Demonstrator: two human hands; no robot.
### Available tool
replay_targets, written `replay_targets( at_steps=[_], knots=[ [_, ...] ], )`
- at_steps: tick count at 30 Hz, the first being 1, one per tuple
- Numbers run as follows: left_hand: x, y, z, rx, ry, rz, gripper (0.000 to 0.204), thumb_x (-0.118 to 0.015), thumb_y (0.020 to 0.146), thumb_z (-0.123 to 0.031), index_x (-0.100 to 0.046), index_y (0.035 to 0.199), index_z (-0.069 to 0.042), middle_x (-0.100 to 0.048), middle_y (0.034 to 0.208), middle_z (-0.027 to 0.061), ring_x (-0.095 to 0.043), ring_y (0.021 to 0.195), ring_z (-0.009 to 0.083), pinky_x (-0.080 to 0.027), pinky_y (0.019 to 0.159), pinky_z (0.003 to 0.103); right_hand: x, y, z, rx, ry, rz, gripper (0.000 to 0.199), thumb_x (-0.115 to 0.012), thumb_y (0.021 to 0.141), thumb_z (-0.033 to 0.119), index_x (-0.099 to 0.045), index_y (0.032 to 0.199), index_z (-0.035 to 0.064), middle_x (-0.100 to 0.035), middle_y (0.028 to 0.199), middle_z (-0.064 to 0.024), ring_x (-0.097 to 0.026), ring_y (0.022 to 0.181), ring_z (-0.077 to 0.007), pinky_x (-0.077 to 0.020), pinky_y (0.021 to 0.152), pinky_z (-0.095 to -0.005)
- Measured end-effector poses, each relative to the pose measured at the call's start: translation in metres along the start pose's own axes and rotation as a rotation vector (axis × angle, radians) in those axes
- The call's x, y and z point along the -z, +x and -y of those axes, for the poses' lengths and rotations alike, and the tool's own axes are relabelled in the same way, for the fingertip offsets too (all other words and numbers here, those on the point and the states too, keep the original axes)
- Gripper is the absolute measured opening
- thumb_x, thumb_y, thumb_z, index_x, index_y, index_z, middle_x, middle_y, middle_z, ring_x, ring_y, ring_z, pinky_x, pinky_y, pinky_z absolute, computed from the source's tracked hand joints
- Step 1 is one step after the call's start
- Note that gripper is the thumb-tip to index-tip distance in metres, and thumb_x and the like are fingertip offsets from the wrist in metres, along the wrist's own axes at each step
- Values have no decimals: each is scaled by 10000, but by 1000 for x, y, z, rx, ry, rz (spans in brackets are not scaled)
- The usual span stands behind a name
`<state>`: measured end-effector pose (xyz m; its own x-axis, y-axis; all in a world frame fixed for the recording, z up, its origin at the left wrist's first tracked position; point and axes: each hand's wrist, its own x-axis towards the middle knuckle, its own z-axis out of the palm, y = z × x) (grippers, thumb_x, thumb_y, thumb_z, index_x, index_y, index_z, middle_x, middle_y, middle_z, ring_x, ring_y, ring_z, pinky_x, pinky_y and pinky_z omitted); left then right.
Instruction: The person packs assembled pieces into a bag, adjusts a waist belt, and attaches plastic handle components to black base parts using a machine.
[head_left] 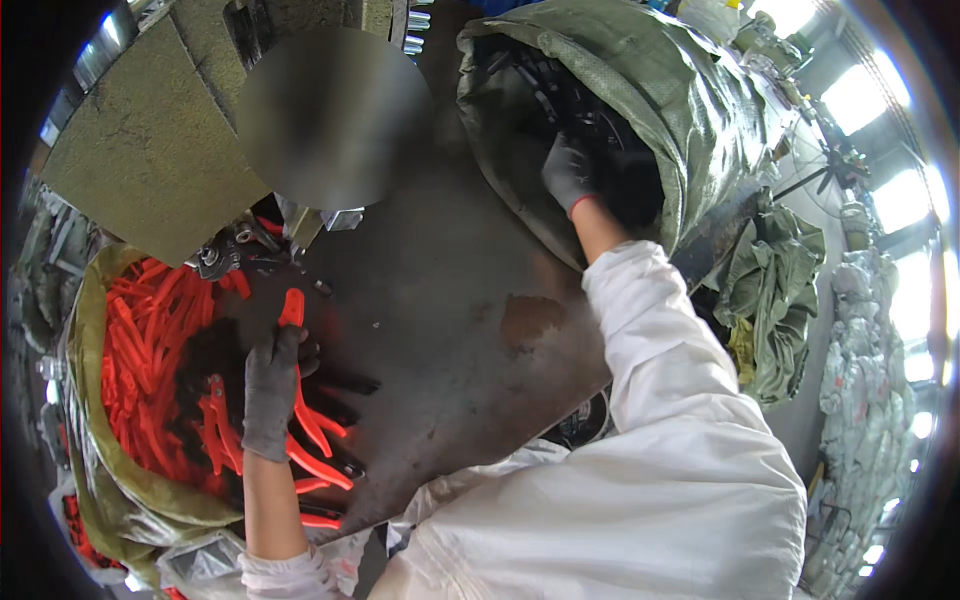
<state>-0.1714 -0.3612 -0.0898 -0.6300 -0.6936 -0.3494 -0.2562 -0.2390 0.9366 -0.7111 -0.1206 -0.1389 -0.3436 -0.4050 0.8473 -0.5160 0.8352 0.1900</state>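
Note:
My left hand (268, 395), in a grey glove, is closed round a red handle (291, 308) whose rounded end sticks out past the fingers. Beside that hand, several curved red handles (318, 468) lie at the table's left edge, some with dark ends. A yellowish sack (95, 440) stands at the left, full of loose red handles (140, 345). My right hand (569, 175), also gloved in grey, reaches into the mouth of a green woven sack (690, 110) on its side. Its fingers are drawn together against small black parts (545, 95); what they grip is hard to see.
A dark metal tabletop (440, 300) spans the middle. At the upper left stands a machine with a worn greenish housing (140, 130) and a blurred round disc (330, 115). A crumpled green sack (775, 290) hangs at the right, near stacked clear bags (865, 400) and a fan (825, 170).

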Motion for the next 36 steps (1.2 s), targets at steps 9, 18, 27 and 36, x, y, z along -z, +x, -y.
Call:
replay_targets(
  at_steps=[9, 18, 27, 36],
  knots=[
    [17, -6, -32, -47, 46, 6, 397, -600, 1042, -371, -631, 1210, -13, -674, 965, 74, -688, 806, 168, -593, 704, 313, 192, -12, 188, -617, 1750, 1010, 419, -575, 1017, 212, -555, 1380, 4, -751, 1030, -115, -668, 780, -184, -539, 716, -311],
    [7, 5, -56, 31, 164, 98, 364, -572, 1064, -334, -674, 1205, -14, -705, 963, 69, -700, 819, 150, -591, 735, 305, 283, 7, 258, -603, 1874, 1284, 599, -618, 974, 220, -486, 1524, 19, -664, 1013, -21, -566, 727, -58, -425, 554, -198],
    [25, 14, -59, -141, 946, -22, 316, -643, 1000, -285, -719, 1075, 12, -712, 882, 196, -717, 854, 256, -553, 799, 366, 271, -13, 280, -574, 1858, 1502, 636, -609, 962, 150, -427, 1562, 40, -635, 860, -29, -542, 592, -60, -434, 497, -217],
    [163, 105, -60, -310, 1397, -388, 322, -614, 938, -290, -720, 1090, -26, -715, 1159, 240, -689, 1085, 407, -551, 954, 490, 277, -10, 283, -632, 1811, 1586, 566, -614, 969, 162, -483, 1518, 114, -614, 853, -26, -545, 611, -56, -470, 538, -245]
  ],
)
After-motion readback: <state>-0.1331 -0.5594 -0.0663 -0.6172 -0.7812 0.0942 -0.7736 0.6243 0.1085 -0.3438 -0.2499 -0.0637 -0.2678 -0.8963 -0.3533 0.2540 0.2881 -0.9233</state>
